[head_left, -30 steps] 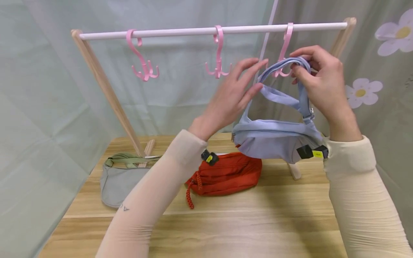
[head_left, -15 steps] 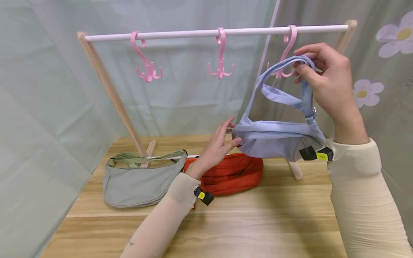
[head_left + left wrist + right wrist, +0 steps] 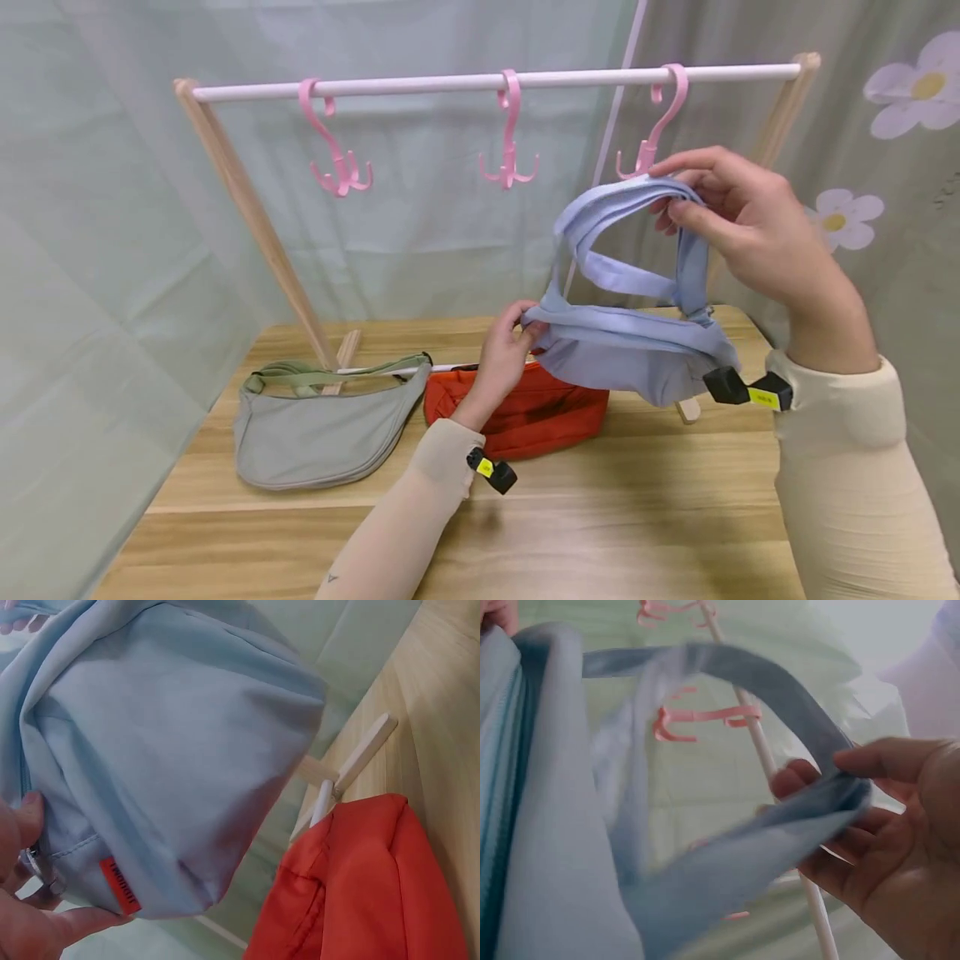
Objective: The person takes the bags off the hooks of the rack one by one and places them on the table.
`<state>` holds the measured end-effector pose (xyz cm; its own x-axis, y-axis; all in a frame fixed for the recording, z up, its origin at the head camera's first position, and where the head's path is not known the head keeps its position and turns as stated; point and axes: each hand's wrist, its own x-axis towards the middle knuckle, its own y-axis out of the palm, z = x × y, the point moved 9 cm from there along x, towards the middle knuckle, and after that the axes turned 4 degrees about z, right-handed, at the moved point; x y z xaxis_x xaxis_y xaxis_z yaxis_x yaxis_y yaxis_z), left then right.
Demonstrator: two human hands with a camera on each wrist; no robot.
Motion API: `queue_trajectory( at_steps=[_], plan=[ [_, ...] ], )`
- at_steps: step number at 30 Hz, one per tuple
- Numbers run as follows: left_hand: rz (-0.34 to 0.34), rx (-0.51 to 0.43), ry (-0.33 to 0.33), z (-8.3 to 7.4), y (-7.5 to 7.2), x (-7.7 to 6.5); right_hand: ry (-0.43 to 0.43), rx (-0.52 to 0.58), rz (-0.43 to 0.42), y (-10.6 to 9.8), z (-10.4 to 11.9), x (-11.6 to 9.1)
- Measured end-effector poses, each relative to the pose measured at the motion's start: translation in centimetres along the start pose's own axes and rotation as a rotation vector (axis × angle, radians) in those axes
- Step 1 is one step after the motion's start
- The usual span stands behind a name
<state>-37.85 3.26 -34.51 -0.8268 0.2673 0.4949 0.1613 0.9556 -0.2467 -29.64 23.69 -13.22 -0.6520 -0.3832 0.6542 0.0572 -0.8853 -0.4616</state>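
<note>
A light blue shoulder bag (image 3: 630,354) hangs in the air at the right of the head view, above the table. My right hand (image 3: 750,221) pinches its looped strap (image 3: 615,200) between thumb and fingers, just below the right pink hook (image 3: 647,154). With thumb and fingers my left hand (image 3: 504,354) grips the bag's left end. The left wrist view shows that hand at the zipper pull (image 3: 45,870), beside a small red label (image 3: 120,886). In the right wrist view the strap bends round over the right hand's fingers (image 3: 855,825).
A white rail (image 3: 420,84) on wooden legs carries pink hooks, including a left one (image 3: 341,171) and a middle one (image 3: 508,162). On the wooden table (image 3: 600,517) lie a grey bag (image 3: 315,437) with a green strap and a red bag (image 3: 555,417), partly behind the left arm.
My left hand has come down from the strap to the bag's left end and taken hold there. The right hand has lowered a little with the strap, away from the right hook.
</note>
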Motion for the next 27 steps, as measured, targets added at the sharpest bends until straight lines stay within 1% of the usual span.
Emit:
queue_trajectory(
  at_steps=[2,4,6,8,10,14,17,20,23,27],
  plan=[
    [-0.04,-0.004,0.014,-0.1,-0.4,-0.1,0.006,0.023,0.072,0.9,-0.2,-0.2],
    [-0.06,0.004,0.025,-0.3,-0.7,-0.1,0.018,0.047,0.125,1.6,-0.5,-0.3],
    [-0.059,0.005,0.038,-0.5,-0.8,-0.2,0.026,0.049,0.159,2.0,-0.8,-0.4],
    [-0.036,0.03,0.062,-0.9,-0.8,-0.2,0.028,0.045,0.177,2.3,-1.0,-0.5],
    [0.01,0.069,0.091,-1.4,-0.6,-0.2,0.029,0.018,0.187,2.4,-1.0,-0.5],
    [0.124,0.121,0.132,-2.2,-0.2,-0.2,0.038,-0.118,0.209,2.9,-0.9,-0.2],
    [0.199,0.112,0.117,-2.5,-0.1,0.0,0.028,-0.192,0.225,3.2,-0.8,0.2],
    [0.281,0.098,0.098,-2.7,0.2,0.2,0.011,-0.205,0.235,3.2,-0.6,0.5],
    [0.371,0.08,0.094,-3.0,0.6,0.4,-0.002,-0.2,0.251,3.4,-0.6,0.8],
    [0.478,0.024,0.121,-3.7,1.3,0.4,0.004,-0.205,0.273,3.8,-0.9,1.0]
  ],
)
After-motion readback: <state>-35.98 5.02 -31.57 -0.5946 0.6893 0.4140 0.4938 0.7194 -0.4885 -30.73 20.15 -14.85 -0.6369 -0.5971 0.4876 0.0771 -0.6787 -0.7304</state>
